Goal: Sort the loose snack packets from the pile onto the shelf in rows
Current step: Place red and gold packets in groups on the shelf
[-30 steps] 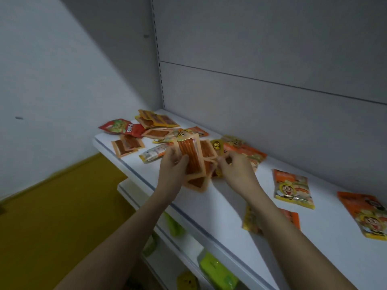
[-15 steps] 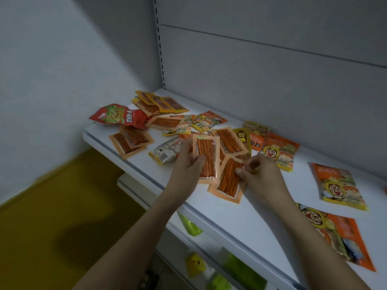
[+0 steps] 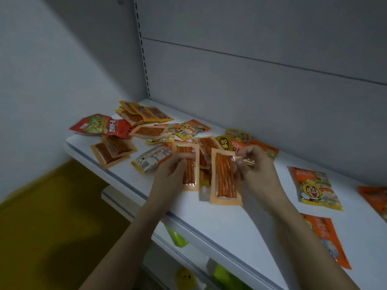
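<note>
Snack packets lie in a loose pile (image 3: 188, 135) on the white shelf (image 3: 219, 218), just beyond and to the left of both hands. The left hand (image 3: 169, 174) has its fingers curled round the left edge of a clear-fronted orange stick packet (image 3: 189, 167), thumb on its face, holding it upright with the long side pointing toward the person. The right hand (image 3: 258, 174) pinches the right edge of a second stick packet (image 3: 225, 177) between thumb and fingertips; this one stands just beside the first, nearly parallel, its lower end close to the shelf surface. A small yellow and red scrap of wrapper shows against the right hand's fingers, and I cannot tell whether it belongs to another packet held there. Between and under the two held packets, a further packet edge shows, partly hidden.

Left of the left hand lie a pale silver packet (image 3: 151, 159), then two overlapping stick packets (image 3: 113, 149), and beyond them a red and green bag (image 3: 100, 127). At the far back, against the grey wall panel, sits a fanned stack of orange packets (image 3: 142, 114). To the right of the right hand, well apart from the pile, a yellow cartoon-face packet (image 3: 315, 188) lies flat, with an orange packet (image 3: 326, 241) nearer the shelf's front edge beside the right forearm. Green items show on a lower shelf beneath the arms.
</note>
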A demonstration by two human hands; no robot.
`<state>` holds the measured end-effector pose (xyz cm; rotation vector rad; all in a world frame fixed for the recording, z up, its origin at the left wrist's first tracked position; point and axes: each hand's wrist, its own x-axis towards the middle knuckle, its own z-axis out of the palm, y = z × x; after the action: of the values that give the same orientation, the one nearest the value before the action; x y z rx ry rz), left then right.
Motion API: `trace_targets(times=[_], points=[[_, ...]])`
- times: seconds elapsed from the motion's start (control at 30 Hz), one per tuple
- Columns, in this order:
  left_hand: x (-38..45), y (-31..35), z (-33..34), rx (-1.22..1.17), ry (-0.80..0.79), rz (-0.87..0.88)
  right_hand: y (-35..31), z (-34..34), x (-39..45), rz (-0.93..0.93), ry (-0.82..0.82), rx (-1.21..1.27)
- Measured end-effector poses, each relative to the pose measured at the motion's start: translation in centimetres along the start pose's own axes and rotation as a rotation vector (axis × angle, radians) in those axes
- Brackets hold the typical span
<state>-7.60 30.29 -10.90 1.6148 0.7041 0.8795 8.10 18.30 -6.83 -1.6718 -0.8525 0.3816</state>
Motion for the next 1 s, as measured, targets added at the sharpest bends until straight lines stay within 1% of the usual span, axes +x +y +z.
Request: trace_targets(times=[0.07,0.13,0.17,0.23,0.3,0.4,0.43,0.53,0.63,0.77,0.83,0.9,0.93,1.0], points=[[-0.2,0.6,0.2,0.067,-0.078,0.064,-0.5,0.8,0.0,0.0,0.029,0.007],[-0.5,1.0,0.3,0.058,-0.157,0.046,-1.0,2.2,0.3,-0.034,0.007,-0.037],[-0.5,1.0,0.3,0.029,-0.162,0.018,-1.3,2.9,0.6,-0.05,-0.031,-0.075],[-0.4,1.0,0.2,0.012,-0.096,-0.018,-1.6,3.6,1.9,-0.039,-0.119,-0.178],[-0.3,0.7,0.1,0.036,-0.031,-0.025,-1.7,3.5,3.8,-0.047,-0.136,-0.28],[-0.2,0.5,0.3,0.039,-0.025,-0.038,-1.2,2.7,6.2,-0.082,-0.031,-0.429],[-0.2,0.3,0.2,0.051,-0.029,-0.028,-0.7,2.6,6.6,-0.065,-0.032,-0.481],[0.0,0.2,0.1,0.008,-0.049,-0.003,1.0,3.0,7.0,0.013,-0.132,-0.633],[0.4,0.0,0.1,-0.049,-0.023,-0.015,1.3,3.3,7.0,0.023,-0.173,-0.666],[0.5,-0.5,0.1,0.049,-0.029,0.053,1.1,3.0,7.9,0.124,-0.238,-0.601],[0.5,-0.5,0.0,0.144,-0.018,0.093,1.4,2.4,8.7,0.197,-0.272,-0.45],[0.4,-0.1,0.0,0.202,0.002,0.086,0.9,1.2,9.1,0.236,-0.281,-0.3],[0.4,0.0,0.0,0.203,0.01,0.073,0.3,0.4,9.1,0.262,-0.288,-0.197],[0.4,0.1,0.1,0.199,0.02,0.053,-1.1,-0.9,8.7,0.351,-0.35,0.096]])
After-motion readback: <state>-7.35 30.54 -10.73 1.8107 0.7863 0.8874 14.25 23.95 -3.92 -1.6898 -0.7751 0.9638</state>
